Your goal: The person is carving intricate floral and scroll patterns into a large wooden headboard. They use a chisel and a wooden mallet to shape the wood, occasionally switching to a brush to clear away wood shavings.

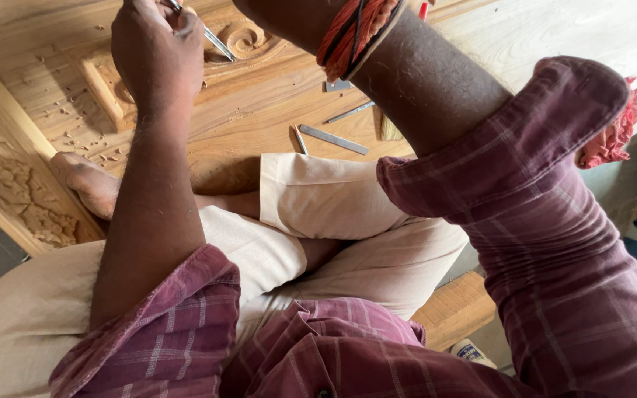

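Head view shows the left hand closed around a slim metal chisel, its tip resting on a carved scroll in the pale wooden panel. The right hand is cut off by the top edge, so I cannot tell its grip; only the forearm with red wrist threads shows. A slip of the tip could score the finished scroll, since the blade lies at a shallow slant across it. Loose chisels lie on the panel just beside the folded knee, and the bare foot rests near wood chips; a shifted leg could press onto an edge.
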